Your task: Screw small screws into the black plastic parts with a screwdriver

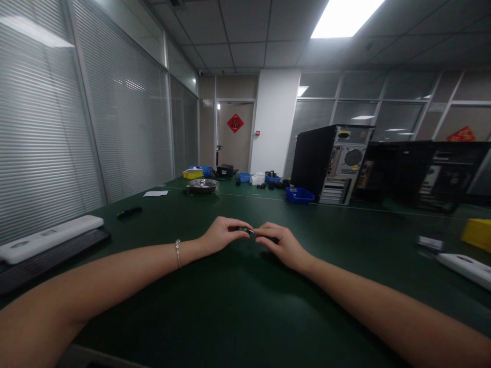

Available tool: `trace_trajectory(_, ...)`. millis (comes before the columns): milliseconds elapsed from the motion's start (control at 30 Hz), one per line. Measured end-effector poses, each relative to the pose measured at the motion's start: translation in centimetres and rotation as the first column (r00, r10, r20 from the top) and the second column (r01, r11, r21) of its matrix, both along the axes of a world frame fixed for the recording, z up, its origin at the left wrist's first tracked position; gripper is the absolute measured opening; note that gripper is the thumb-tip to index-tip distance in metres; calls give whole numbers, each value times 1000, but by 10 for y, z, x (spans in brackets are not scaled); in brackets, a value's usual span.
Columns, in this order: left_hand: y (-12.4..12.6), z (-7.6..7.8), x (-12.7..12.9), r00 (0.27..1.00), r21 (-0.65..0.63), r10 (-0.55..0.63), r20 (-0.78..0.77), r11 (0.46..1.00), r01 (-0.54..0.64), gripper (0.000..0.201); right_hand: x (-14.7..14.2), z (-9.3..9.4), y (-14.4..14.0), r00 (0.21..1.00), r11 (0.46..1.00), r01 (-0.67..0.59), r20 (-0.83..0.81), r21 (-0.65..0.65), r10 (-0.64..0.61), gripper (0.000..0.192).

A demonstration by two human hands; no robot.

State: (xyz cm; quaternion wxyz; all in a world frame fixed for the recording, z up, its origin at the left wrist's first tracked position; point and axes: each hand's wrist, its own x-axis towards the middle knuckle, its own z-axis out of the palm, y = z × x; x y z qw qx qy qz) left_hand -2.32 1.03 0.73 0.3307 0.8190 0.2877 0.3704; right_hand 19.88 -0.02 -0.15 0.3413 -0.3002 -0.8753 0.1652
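Small dark part (248, 231): one, pinched between both hands, just above the green table (238, 306).
Left hand (222, 235): fingers closed on its left end.
Right hand (282, 244): fingertips grip its right end.
Blue bins: three.
Computer tower (332, 163): one, well beyond.

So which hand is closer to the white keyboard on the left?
Left. The left hand is nearer the white keyboard; the right hand sits just beyond it.

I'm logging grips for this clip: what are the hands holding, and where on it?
Both hands pinch one small dark part between them: left hand on its left end, right hand on its right end. What the part is cannot be told.
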Motion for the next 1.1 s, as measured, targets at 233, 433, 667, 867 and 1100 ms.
trace_trajectory(233,0,0,3,998,-81,-19,64,996,24,28,-1,0,0,1000,1000,6,-26,2,-6,28)
trace_trajectory(433,6,-3,4,998,-50,14,58,999,-12,26,-2,2,-2,999,999,26,-24,28,-26,28)
trace_trajectory(667,9,-6,6,999,-19,24,41,1000,-23,25,0,2,-1,999,998,38,0,44,-38,28)
trace_trajectory(867,11,-5,7,994,-116,-15,104,993,27,26,0,4,-2,999,999,36,-16,37,-35,28)
trace_trajectory(1100,10,-4,6,994,-151,-12,112,988,29,27,-1,2,-3,999,997,50,-22,56,-49,27)
